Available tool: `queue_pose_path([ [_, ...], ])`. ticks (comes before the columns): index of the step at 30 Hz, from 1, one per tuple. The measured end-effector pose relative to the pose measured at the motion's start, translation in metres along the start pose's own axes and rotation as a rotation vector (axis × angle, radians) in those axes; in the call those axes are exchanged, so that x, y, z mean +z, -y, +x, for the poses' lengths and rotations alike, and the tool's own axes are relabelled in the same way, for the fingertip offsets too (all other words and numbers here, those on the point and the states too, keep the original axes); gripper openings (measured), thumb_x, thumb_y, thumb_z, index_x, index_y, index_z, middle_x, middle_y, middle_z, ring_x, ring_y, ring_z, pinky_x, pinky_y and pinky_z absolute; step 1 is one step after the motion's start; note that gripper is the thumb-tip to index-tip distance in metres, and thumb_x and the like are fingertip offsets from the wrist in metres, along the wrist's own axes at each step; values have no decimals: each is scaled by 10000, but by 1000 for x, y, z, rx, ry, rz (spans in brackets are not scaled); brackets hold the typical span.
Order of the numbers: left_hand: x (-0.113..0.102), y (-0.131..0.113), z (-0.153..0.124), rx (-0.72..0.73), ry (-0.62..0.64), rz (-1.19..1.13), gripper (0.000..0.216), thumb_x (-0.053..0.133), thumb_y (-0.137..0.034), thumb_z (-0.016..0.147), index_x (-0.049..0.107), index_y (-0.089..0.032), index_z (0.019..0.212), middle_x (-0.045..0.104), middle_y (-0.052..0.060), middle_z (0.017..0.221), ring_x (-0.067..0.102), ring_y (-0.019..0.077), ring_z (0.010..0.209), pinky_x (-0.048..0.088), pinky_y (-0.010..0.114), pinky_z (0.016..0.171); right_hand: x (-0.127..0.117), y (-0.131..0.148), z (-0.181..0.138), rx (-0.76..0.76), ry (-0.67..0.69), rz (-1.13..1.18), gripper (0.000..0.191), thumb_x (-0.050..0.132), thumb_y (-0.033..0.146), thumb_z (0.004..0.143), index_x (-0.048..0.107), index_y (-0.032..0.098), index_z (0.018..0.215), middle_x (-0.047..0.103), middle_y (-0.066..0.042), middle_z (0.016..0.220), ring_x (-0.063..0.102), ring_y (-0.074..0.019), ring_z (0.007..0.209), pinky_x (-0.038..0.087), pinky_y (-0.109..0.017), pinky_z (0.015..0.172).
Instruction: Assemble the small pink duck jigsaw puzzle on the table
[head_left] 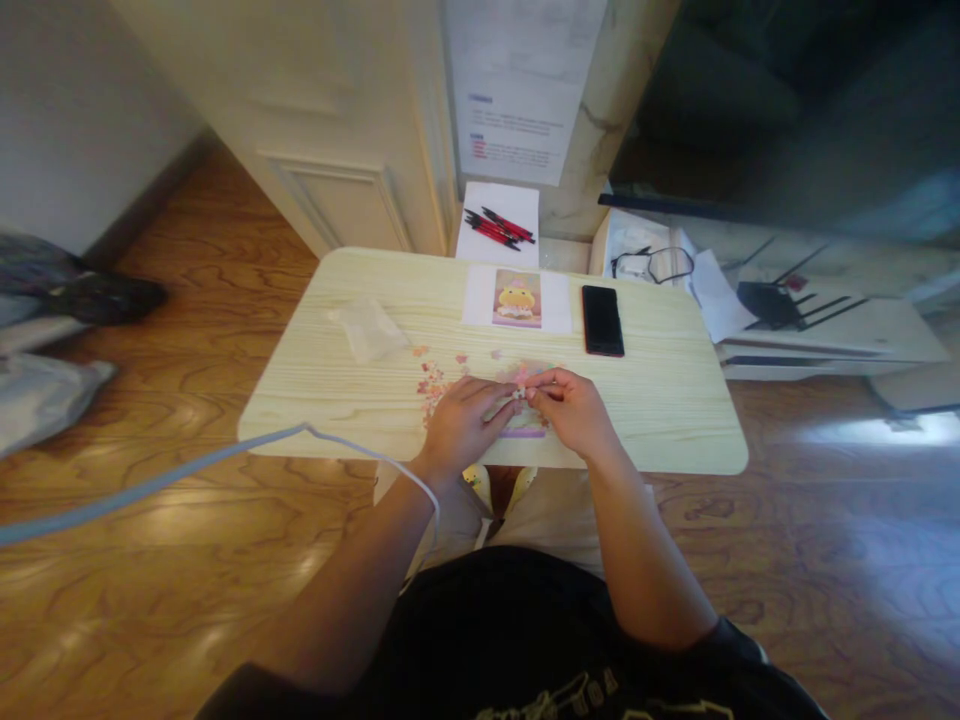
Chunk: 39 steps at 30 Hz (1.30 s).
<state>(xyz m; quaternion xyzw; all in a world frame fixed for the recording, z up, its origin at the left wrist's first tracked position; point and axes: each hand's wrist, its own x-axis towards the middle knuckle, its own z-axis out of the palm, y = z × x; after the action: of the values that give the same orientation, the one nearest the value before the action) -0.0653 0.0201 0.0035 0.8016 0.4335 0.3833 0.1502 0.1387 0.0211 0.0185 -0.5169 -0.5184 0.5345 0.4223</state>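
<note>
My left hand (466, 425) and my right hand (574, 408) meet over the front middle of the table. Their fingertips pinch a small pale jigsaw piece (520, 392) between them. Beneath the fingers lies a partly assembled jigsaw puzzle (523, 434) with a purple lower edge, largely covered by both hands. Loose jigsaw pieces (431, 385) in red, orange and pink are scattered beside my left hand. Behind the hands, a picture card (517, 298) of a yellow cartoon figure rests on white paper (556, 303).
The pale wooden table (667, 420) also bears a black phone (602, 320) and a clear plastic bag (371, 330). Red and black pens (499, 228) lie on paper behind it. A grey cable (187, 470) crosses the left front edge. A router (772, 303) stands on the right-hand cabinet.
</note>
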Motion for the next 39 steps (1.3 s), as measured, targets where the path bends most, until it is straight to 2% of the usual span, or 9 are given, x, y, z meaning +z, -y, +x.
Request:
queue_pose_path([
  [4, -4, 9, 2, -18, 34, 6, 228, 604, -333, 1023, 760, -237, 1159, 792, 52, 1063, 716, 192, 983, 567, 354, 909, -2, 1, 1, -17, -19, -7, 204, 739, 400, 880, 734, 226, 986, 802, -50, 991, 739, -194, 866, 585, -334, 796],
  [7, -12, 22, 5, -71, 41, 75, 251, 590, -359, 1027, 777, -236, 1139, 789, 58, 1097, 711, 207, 1012, 562, 372, 937, -8, 1, 2, -12, -101, -12, 206, 707, 399, 901, 722, 223, 1007, 798, -56, 1014, 706, -172, 797, 550, -293, 688],
  [10, -20, 34, 9, -131, 118, 142, 264, 582, -356, 1024, 782, -236, 1148, 788, 60, 1140, 707, 236, 1075, 553, 399, 963, -16, 1, 4, 10, -149, -34, 229, 699, 408, 897, 716, 216, 1021, 788, -55, 978, 666, -157, 711, 503, -272, 599],
  [13, -21, 41, 14, -155, 207, 163, 256, 592, -346, 1011, 793, -243, 1132, 799, 60, 1088, 707, 254, 1086, 556, 409, 955, -21, 2, 7, -3, -185, -66, 229, 708, 407, 882, 723, 212, 1002, 771, -50, 909, 672, -170, 726, 514, -280, 611],
  [17, -17, 41, 21, -126, 272, 161, 264, 610, -375, 1004, 801, -238, 1125, 807, 61, 1048, 705, 261, 1058, 552, 419, 969, -24, 2, 10, -4, -208, -83, 222, 700, 410, 883, 724, 216, 987, 748, -37, 850, 666, -174, 694, 524, -291, 606],
  [22, -16, 40, 27, -128, 328, 151, 279, 598, -386, 1010, 798, -240, 1139, 805, 65, 1052, 708, 259, 1028, 555, 424, 951, -28, 1, 13, -34, -231, -116, 207, 693, 397, 877, 729, 216, 970, 745, -40, 875, 659, -177, 733, 518, -285, 612],
  [29, -17, 42, 29, -87, 321, 108, 286, 608, -363, 1005, 789, -221, 1175, 792, 80, 1072, 706, 242, 1024, 553, 415, 969, -32, -2, 14, -4, -245, -139, 225, 671, 403, 889, 732, 213, 993, 739, -30, 872, 640, -168, 702, 503, -287, 607],
  [35, -17, 39, 21, -95, 242, 146, 276, 567, -310, 1010, 805, -216, 1112, 775, 80, 1072, 695, 234, 1015, 560, 396, 944, -33, -5, 10, -48, -242, -388, 196, 640, 337, 920, 762, 227, 1027, 738, -31, 855, 663, -192, 731, 537, -328, 681],
  [39, -12, 39, 16, -89, 229, 168, 280, 553, -290, 1003, 808, -232, 1105, 769, 77, 1052, 686, 239, 999, 564, 412, 927, -31, -10, 10, -251, -153, -629, 193, 663, 237, 916, 793, 257, 1057, 756, -73, 1104, 670, -261, 1065, 544, -432, 967],
])
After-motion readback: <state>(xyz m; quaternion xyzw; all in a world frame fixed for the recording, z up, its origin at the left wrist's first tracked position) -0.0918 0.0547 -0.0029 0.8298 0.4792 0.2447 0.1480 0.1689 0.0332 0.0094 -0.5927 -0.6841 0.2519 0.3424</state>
